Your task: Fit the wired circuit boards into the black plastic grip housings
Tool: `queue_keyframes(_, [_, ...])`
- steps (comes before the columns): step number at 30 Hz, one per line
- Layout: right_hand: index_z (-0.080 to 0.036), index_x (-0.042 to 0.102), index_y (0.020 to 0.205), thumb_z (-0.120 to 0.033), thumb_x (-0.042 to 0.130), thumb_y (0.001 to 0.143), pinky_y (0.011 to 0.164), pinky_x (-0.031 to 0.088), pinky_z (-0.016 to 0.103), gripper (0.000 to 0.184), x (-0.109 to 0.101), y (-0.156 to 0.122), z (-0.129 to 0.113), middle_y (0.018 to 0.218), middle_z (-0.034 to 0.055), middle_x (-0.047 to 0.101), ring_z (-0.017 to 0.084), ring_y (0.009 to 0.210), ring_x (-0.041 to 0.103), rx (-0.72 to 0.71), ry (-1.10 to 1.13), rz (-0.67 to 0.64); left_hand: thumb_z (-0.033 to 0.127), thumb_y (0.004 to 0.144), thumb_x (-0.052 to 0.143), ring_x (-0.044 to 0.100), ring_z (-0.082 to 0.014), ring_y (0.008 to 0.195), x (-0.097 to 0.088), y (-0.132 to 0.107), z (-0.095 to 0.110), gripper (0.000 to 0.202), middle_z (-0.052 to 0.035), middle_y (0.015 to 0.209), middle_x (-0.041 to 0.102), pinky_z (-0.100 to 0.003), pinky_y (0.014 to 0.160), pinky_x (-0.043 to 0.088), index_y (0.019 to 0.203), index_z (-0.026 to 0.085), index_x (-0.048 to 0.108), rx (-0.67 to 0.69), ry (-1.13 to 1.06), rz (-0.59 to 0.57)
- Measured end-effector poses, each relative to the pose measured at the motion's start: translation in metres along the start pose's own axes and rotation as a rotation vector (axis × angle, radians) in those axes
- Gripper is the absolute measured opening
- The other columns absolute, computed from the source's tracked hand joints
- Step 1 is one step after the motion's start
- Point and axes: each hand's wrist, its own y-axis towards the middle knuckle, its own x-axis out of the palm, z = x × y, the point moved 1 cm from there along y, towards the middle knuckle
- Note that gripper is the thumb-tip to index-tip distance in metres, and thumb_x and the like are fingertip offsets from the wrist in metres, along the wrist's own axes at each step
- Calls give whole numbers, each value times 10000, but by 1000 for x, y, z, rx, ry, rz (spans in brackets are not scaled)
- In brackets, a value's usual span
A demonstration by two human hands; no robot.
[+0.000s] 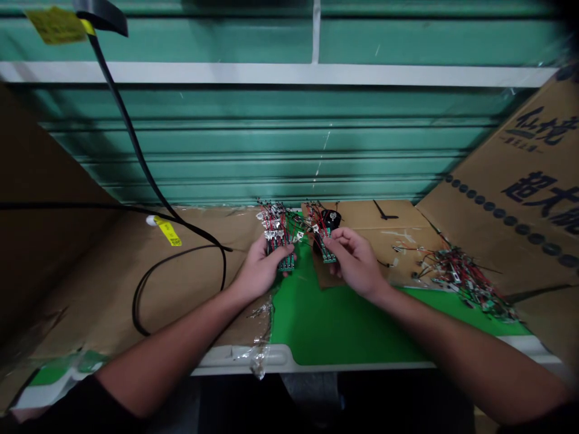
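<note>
My left hand [265, 265] is closed around a wider bundle of small green circuit boards [286, 260], its thumb lying across their front. Red and black wires and small shiny metal pieces fan out from the top of that bundle. A narrower bunch of circuit boards [329, 250], also trailing red and black wires, is pinched between thumb and fingers of my right hand [355, 256]. Both bunches are held upright, a short gap apart, over the green mat [316, 319]. Behind the right bunch stands a round black object [333, 218], partly hidden.
A tangled pile of wired boards [474, 283] lies at right beside a cardboard wall [511, 199]. Flat cardboard [194, 265] covers the left side, with a looped black cable [136, 289] on it. Green slatted panels [271, 144] rise at the back. A small black piece [384, 211] lies behind.
</note>
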Motion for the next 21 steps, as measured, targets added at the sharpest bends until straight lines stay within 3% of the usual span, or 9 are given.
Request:
queue_keyframes(5, [-248,565,848,-558,781,828,390,419,229,378,-5,0,-3,625,-76,509,103,460,453,9,-2,51,388,738,871,584,-144,504,-4,6,3,378,27,687,631,-267,413,493,907,202,587,50,-24,86])
queue_keyframes(15, [-260,539,837,-522,757,821,401,399,232,342,-11,4,-9,626,-69,477,110,482,423,-61,5,119,445,723,952,562,-118,492,-5,3,4,476,38,701,631,-258,432,496,921,201,594,89,37,73])
queue_keyframes(21, [-249,573,847,-576,792,833,409,425,228,394,-10,5,-7,627,-71,493,104,488,421,-38,-35,-1,485,740,947,571,-131,491,-3,1,6,488,1,719,689,-264,423,480,901,201,585,95,38,40])
